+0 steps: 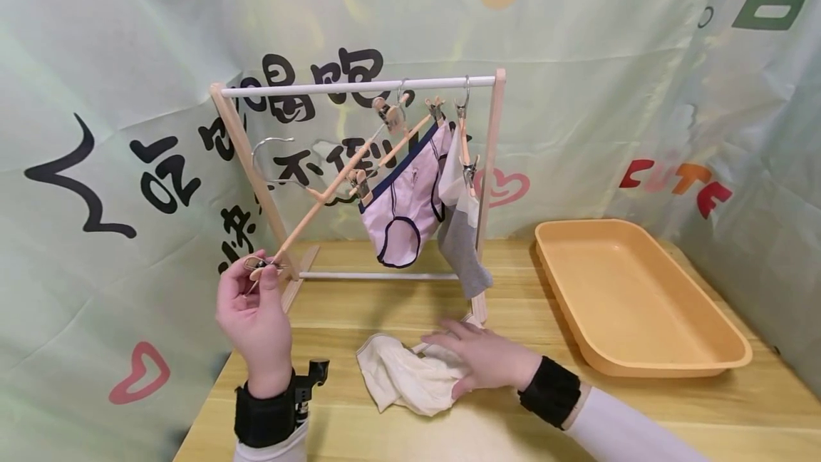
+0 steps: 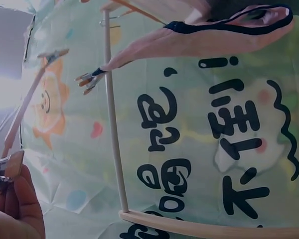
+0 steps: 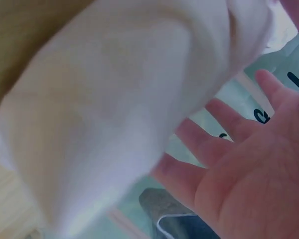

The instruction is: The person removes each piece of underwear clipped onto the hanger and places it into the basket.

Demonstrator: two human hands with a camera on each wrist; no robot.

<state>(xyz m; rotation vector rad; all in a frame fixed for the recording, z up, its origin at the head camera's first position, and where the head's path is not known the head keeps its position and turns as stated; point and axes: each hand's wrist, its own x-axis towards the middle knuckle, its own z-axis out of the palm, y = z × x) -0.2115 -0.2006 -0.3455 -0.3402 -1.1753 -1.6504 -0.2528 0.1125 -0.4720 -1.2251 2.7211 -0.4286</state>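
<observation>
My left hand (image 1: 253,312) pinches the metal-and-wood clip at the near end of a wooden clip hanger (image 1: 321,202). The hanger slants up and away, its hook off the rail, its other clip (image 1: 388,116) near the top bar. In the left wrist view, fingertips (image 2: 27,194) press on the clip. My right hand (image 1: 484,355) lies over the edge of a crumpled cream cloth garment (image 1: 407,376) on the table. The right wrist view shows that palm (image 3: 254,169) with fingers spread beside the garment (image 3: 104,99).
A small wooden drying rack (image 1: 359,86) stands at the back. From its bar hang pink underpants (image 1: 410,212) with dark trim and a grey-and-white sock (image 1: 465,248), both clipped to hangers. An orange tray (image 1: 641,298) sits on the wooden table (image 1: 333,433) at right.
</observation>
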